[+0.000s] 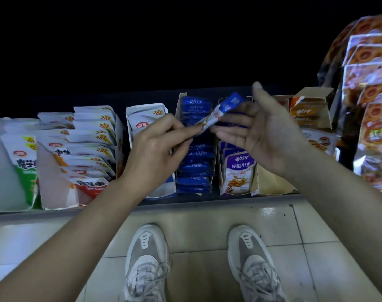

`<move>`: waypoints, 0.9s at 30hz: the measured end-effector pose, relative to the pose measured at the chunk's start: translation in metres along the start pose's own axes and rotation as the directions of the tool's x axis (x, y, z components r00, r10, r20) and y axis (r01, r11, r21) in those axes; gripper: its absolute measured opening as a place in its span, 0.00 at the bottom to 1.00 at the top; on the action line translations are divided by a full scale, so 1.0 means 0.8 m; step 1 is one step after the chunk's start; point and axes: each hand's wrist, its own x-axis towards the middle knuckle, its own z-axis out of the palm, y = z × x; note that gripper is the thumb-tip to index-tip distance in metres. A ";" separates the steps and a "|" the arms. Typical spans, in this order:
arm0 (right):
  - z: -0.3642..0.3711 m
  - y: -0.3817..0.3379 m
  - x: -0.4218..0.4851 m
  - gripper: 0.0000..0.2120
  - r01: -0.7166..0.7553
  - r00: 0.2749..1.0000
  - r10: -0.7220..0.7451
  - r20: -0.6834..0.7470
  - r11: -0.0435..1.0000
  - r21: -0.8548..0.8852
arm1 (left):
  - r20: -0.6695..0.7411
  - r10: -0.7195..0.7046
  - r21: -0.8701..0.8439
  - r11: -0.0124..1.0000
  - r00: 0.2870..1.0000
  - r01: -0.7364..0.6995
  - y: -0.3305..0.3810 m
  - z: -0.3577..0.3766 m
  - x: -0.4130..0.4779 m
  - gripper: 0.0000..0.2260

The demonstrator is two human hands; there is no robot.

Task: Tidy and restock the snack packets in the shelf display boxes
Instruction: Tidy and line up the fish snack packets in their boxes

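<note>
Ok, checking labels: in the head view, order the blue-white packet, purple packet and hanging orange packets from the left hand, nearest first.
1. blue-white packet: pinched in left hand.
2. purple packet: right, box front.
3. hanging orange packets: far right.

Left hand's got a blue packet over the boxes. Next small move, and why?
Probably lower the blue packet into the blue-packet box just below it. The left hand pinches it by one end, the right hand is open beside it, and that box holds matching blue packets.
</note>
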 end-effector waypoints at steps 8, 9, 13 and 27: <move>-0.010 0.004 0.007 0.09 0.280 0.940 -0.338 -0.053 0.849 -0.449 | 0.093 -0.013 0.037 0.999 0.996 0.010 -0.011 -0.002 -0.007 0.15; -0.011 0.005 0.009 0.09 0.357 0.903 -0.429 -0.005 0.758 -0.545 | 0.056 -0.052 0.062 0.997 0.997 0.048 -0.012 -0.003 -0.008 0.16; -0.023 0.018 0.018 0.14 0.421 0.799 -0.584 0.145 0.371 -0.828 | -0.066 -0.136 0.142 0.979 0.988 0.145 -0.014 -0.005 -0.006 0.14; -0.022 0.032 0.031 0.13 0.547 0.641 -0.540 0.545 -0.176 -0.818 | 0.067 -0.227 0.145 0.966 0.972 0.215 -0.022 -0.005 0.013 0.16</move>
